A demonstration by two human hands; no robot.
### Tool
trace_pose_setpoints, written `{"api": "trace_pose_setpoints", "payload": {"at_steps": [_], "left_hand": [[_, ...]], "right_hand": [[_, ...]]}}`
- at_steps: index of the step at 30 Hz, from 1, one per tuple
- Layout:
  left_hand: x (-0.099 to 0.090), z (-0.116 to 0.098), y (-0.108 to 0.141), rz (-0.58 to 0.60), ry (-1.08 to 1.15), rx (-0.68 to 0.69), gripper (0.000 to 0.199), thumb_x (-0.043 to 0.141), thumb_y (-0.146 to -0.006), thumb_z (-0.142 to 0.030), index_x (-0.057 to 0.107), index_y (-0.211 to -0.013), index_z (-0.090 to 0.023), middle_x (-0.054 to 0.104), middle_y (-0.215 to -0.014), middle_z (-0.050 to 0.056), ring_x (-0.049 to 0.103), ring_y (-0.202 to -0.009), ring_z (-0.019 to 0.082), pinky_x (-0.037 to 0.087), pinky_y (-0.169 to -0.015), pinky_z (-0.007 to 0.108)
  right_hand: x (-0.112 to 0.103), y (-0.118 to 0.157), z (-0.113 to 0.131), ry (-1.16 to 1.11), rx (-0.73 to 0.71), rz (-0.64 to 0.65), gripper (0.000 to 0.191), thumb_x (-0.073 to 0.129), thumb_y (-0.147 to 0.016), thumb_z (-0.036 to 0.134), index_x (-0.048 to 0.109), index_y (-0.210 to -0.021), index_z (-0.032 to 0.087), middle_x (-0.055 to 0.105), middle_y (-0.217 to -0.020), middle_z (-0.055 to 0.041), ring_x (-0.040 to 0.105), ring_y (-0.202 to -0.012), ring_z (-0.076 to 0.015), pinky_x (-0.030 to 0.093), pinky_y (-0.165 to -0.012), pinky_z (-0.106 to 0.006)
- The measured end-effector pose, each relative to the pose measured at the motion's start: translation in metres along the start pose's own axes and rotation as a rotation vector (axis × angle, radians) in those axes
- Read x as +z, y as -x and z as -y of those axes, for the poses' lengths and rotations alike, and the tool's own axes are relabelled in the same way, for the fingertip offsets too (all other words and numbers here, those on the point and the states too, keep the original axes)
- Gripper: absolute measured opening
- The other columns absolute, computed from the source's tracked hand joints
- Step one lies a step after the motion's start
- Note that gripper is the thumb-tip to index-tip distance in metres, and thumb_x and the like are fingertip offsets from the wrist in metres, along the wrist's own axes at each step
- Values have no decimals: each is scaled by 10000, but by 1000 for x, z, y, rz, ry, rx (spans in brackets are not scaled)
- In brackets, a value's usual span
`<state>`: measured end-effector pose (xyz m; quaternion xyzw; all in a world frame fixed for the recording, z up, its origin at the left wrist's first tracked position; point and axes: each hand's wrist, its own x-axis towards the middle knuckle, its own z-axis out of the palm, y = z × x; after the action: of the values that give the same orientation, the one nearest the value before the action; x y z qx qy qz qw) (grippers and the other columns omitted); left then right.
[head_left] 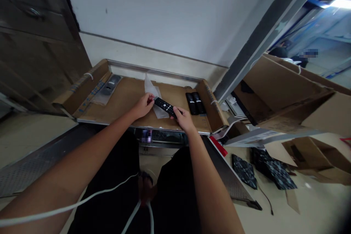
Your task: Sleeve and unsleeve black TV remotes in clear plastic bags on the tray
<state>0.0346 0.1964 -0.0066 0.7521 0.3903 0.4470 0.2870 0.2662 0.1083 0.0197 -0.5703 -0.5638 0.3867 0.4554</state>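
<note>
A black remote control (165, 106) with a white round button is held at a slant above the cardboard-lined tray (128, 97). My right hand (183, 119) grips its lower right end, thumb on top. At the upper left end, the fingers of my left hand (144, 105) are pinched together against the remote; any film between them is too small to make out. Just behind lies a translucent white plastic sleeve (149, 86), partly covered by the remote and my left hand. Two black remotes (195, 103) lie side by side on the tray's right.
A bagged dark item (111, 85) lies at the tray's left. Raised cardboard edges (211, 108) bound both sides. Beyond a metal post (263, 25) stands a large open carton (285, 91) on the right. Dark patterned bags (274, 168) lie on the floor. A white cable (95, 193) crosses my lap.
</note>
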Motion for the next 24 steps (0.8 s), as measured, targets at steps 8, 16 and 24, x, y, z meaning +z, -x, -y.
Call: {"api": "trace_pose_setpoints", "payload": {"at_steps": [8, 16, 24], "left_hand": [[2, 5, 0, -9, 81, 23, 164, 557, -878, -247, 539, -1029, -186, 606, -937, 35, 598, -858, 171, 499, -822, 333], [2, 7, -1, -14, 166, -49, 173, 585, -830, -262, 526, -974, -186, 600, -921, 33, 594, -865, 173, 503, -838, 342], [-18, -16, 28, -20, 70, -5, 196, 522, -897, -291, 549, -1055, -178, 602, -951, 47, 590, -870, 178, 492, -796, 313]], "right_hand": [[4, -3, -6, 63, -75, -74, 576, 481, -898, 646, 730, -911, 127, 676, -652, -39, 587, -626, -177, 438, -627, -258], [9, 6, -6, 356, -183, -93, 472, 439, -981, 541, 741, -1135, 212, 757, -1050, -81, 679, -990, -250, 478, -872, -321], [40, 55, 25, 335, -227, -114, 438, 421, -1010, 467, 688, -1252, 220, 727, -1175, -112, 670, -1090, -268, 475, -946, -357]]}}
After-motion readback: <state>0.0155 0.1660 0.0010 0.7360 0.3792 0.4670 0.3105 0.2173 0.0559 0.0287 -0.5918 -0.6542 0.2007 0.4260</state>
